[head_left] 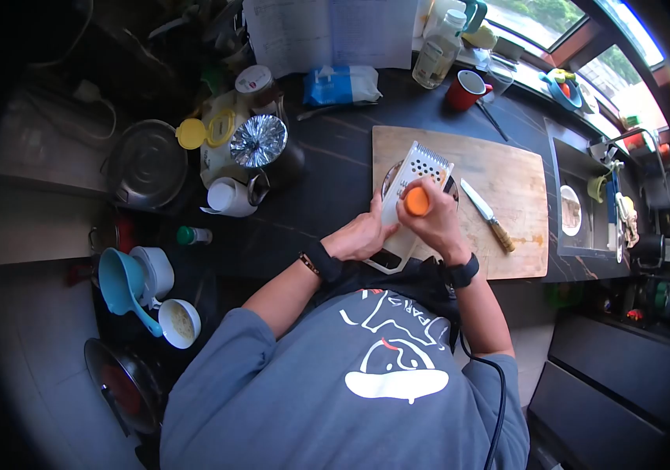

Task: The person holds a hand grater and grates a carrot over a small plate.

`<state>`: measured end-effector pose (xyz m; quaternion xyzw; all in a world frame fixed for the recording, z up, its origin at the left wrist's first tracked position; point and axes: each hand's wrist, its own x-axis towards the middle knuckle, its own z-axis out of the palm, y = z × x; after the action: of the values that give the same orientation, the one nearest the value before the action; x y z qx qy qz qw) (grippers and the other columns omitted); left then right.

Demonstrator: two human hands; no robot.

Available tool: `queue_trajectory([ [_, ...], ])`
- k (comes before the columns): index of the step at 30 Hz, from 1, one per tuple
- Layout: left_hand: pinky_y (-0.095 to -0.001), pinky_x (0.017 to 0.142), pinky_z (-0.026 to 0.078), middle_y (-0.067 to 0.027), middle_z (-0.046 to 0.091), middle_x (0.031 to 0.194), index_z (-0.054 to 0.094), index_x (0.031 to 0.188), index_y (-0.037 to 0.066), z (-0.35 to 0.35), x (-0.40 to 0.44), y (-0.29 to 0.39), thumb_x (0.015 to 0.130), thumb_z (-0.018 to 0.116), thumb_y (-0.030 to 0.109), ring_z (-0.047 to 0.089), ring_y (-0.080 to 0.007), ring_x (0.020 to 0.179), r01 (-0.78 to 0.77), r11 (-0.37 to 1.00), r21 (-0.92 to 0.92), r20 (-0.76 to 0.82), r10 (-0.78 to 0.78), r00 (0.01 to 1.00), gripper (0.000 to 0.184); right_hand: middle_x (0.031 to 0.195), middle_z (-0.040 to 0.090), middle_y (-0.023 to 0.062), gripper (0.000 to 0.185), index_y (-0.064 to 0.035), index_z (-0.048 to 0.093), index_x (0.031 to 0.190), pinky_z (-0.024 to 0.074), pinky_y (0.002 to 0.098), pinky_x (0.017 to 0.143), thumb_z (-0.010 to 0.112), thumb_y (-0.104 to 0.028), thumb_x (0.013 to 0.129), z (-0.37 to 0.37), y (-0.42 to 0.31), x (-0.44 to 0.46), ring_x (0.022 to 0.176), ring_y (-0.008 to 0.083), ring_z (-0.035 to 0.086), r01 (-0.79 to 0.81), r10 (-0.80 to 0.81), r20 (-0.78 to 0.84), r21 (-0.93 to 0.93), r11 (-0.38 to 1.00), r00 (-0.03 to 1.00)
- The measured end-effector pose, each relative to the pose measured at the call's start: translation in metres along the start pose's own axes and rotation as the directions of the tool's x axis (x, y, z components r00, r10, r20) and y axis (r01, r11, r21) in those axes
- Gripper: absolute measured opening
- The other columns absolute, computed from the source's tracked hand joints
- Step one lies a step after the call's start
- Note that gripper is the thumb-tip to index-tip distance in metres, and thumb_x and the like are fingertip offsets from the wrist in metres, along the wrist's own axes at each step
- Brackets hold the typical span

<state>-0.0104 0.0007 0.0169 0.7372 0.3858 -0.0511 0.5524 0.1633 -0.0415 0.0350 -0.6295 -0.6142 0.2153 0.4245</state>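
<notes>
A carrot (417,201) with a flat orange cut end facing me is wrapped in the fingers of my right hand (438,219). It rests against the white grater (427,162), whose holes and toothed far end show beyond my fingers. My left hand (362,233) grips the lower part of the grater by its edge. Under the grater is a round dish or plate, mostly covered, on the wooden cutting board (507,180). Right of my right hand lies a knife (488,214) with a wooden handle, its blade pointing away from me.
A foil-topped pot (259,142), a white cup (231,197) and a green-capped jar (194,235) stand left. Behind are a blue-white packet (341,84), a red mug (467,90) and a clear bottle (438,51). The sink (586,244) is right; a blue pan (122,279) sits lower left.
</notes>
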Motion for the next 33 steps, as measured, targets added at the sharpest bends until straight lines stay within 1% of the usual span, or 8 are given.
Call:
queue_trajectory([
  [3,-0.039,0.084,0.052,-0.0348,0.057,0.114,-0.007,0.144,-0.01,0.009,0.009,-0.013,0.1,0.045,0.027,0.063,-0.0406,0.102,-0.075,0.996,0.04,-0.066,0.077,0.995,0.077,0.083,0.066,0.0155,0.027,-0.0051,0.06,0.093,0.0534,0.0369,0.07,0.074,-0.017,0.073,0.0,0.011,0.01,0.077,0.0323,0.068,-0.024,0.026,-0.04,0.051,0.998,0.999],
  [7,-0.0428,0.095,0.045,-0.0413,0.055,0.111,-0.006,0.141,-0.018,-0.001,-0.003,0.003,0.099,0.045,0.03,0.058,-0.0475,0.108,-0.076,0.997,-0.02,-0.04,0.075,0.996,0.081,0.084,0.066,0.0164,0.027,-0.005,0.06,0.093,0.0537,0.0369,0.07,0.073,-0.017,0.073,0.0,0.006,0.009,0.077,0.0328,0.067,-0.072,0.072,-0.075,0.0,0.997,0.995],
  [9,-0.0427,0.095,0.045,-0.0414,0.055,0.112,-0.006,0.141,-0.017,-0.004,-0.006,0.005,0.099,0.045,0.03,0.058,-0.0472,0.108,-0.059,0.998,-0.02,-0.012,0.058,0.998,0.081,0.082,0.067,0.0098,0.023,-0.0027,0.059,0.092,0.0522,0.0308,0.075,0.073,-0.01,0.075,-0.003,-0.004,0.0,0.08,0.0191,0.068,-0.047,0.047,0.025,0.021,0.999,0.999],
  [13,-0.0415,0.097,0.044,-0.0417,0.054,0.113,-0.007,0.141,-0.017,0.002,0.001,-0.002,0.099,0.045,0.03,0.058,-0.0466,0.109,-0.067,0.997,-0.035,-0.018,0.066,0.998,0.082,0.082,0.066,0.0158,0.027,-0.0062,0.059,0.092,0.0539,0.0384,0.07,0.075,-0.017,0.073,0.0,0.004,-0.002,0.077,0.0337,0.068,0.029,-0.032,-0.043,-0.058,0.998,0.999],
  [17,-0.0424,0.095,0.045,-0.0417,0.054,0.113,-0.008,0.141,-0.018,0.005,0.009,-0.011,0.099,0.046,0.03,0.058,-0.0467,0.109,-0.15,0.989,-0.017,-0.099,0.147,0.984,0.083,0.081,0.066,0.0167,0.028,-0.0058,0.059,0.093,0.0539,0.0383,0.069,0.075,-0.018,0.073,0.002,0.012,0.014,0.076,0.0344,0.067,-0.067,0.062,-0.111,-0.038,0.997,0.992],
  [25,-0.0429,0.095,0.045,-0.0413,0.055,0.111,-0.009,0.141,-0.017,-0.001,-0.003,0.005,0.099,0.046,0.028,0.059,-0.0475,0.107,-0.054,0.998,-0.014,-0.018,0.054,0.998,0.082,0.08,0.066,0.0164,0.025,-0.006,0.06,0.092,0.0538,0.0381,0.069,0.073,-0.017,0.073,0.0,0.002,-0.001,0.075,0.0338,0.067,0.054,-0.057,-0.031,-0.085,0.995,0.998],
  [30,-0.0434,0.093,0.047,-0.0414,0.056,0.108,-0.009,0.141,-0.017,0.008,0.007,-0.011,0.099,0.046,0.028,0.059,-0.0481,0.105,-0.136,0.991,-0.018,-0.111,0.133,0.985,0.082,0.081,0.066,0.0151,0.026,-0.005,0.059,0.092,0.0538,0.0377,0.07,0.073,-0.018,0.074,-0.005,0.013,0.023,0.076,0.033,0.068,-0.089,0.085,-0.111,-0.031,0.996,0.99],
  [33,-0.0403,0.095,0.047,-0.0375,0.053,0.119,-0.007,0.144,-0.01,0.007,0.007,-0.011,0.1,0.046,0.027,0.058,-0.0436,0.111,-0.095,0.995,-0.022,-0.073,0.094,0.993,0.078,0.082,0.066,0.0152,0.027,-0.0048,0.06,0.093,0.0539,0.0375,0.071,0.072,-0.018,0.074,-0.007,0.008,0.017,0.077,0.033,0.068,-0.061,0.059,-0.057,-0.027,0.998,0.997],
])
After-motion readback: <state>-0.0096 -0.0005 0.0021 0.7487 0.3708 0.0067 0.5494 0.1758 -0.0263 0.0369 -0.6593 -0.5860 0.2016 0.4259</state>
